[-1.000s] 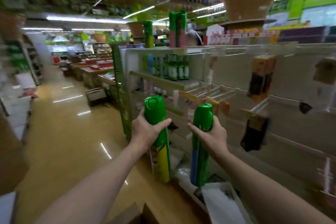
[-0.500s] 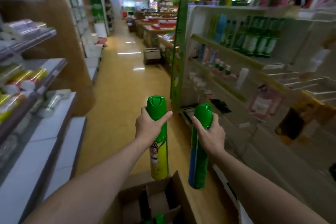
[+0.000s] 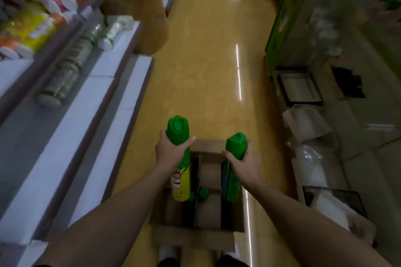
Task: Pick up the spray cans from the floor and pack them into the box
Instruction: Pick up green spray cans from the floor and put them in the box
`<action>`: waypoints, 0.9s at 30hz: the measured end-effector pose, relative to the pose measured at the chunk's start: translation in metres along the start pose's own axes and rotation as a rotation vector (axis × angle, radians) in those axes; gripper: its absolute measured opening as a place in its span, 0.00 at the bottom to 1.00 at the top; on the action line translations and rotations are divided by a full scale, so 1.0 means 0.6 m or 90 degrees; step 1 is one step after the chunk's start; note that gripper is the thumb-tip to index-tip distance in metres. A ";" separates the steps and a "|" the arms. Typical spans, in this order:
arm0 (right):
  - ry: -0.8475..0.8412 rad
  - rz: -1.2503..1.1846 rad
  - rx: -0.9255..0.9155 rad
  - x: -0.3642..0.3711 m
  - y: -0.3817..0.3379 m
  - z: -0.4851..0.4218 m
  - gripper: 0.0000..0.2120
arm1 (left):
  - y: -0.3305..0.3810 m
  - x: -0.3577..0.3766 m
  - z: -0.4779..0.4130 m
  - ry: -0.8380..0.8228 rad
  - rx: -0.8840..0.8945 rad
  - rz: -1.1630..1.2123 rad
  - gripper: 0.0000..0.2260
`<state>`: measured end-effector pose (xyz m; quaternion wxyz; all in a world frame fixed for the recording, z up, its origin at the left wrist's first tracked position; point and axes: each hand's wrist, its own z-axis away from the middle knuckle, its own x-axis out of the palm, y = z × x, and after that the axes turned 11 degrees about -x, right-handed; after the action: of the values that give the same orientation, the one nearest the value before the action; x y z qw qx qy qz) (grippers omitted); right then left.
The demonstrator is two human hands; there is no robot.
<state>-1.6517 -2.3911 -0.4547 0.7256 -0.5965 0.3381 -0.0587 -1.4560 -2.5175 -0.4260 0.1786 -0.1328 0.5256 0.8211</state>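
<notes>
Two spray cans held upright over an open cardboard box [image 3: 196,237] on a glossy yellow shop floor [image 3: 206,67]. Left hand [image 3: 171,151] wrapped tight around the neck of a yellow-and-green can [image 3: 181,180], thumb pressed across the base of its smooth green plastic cap; right hand [image 3: 245,163] clenched the same way around a green can [image 3: 230,182] with a blue stripe. Both cylinders hanging straight down from the fists, lower ends level with the box opening, whether inside or just above it unclear. Between them, deep in the box, the round green cap of a third can [image 3: 203,193] standing among brown cardboard dividers. Box plain, matte, flaps folded outward, nearest flap just ahead of the toes of two white shoes [image 3: 167,252]. To the left, white shelves [image 3: 91,115] with clear and yellow bottles [image 3: 63,76] lying on their sides; to the right, a blurred green-edged rack [image 3: 280,28] and crumpled clear plastic wrap [image 3: 308,154].
</notes>
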 end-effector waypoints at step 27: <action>0.038 0.181 0.318 0.357 0.631 0.065 0.31 | -0.735 0.147 -0.204 -0.016 -0.305 -0.197 0.42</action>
<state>-1.5866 -2.3571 -0.8852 0.8409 -0.3436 0.4145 -0.0551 -1.3406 -2.4462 -0.8718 0.2716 -0.2396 0.2877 0.8866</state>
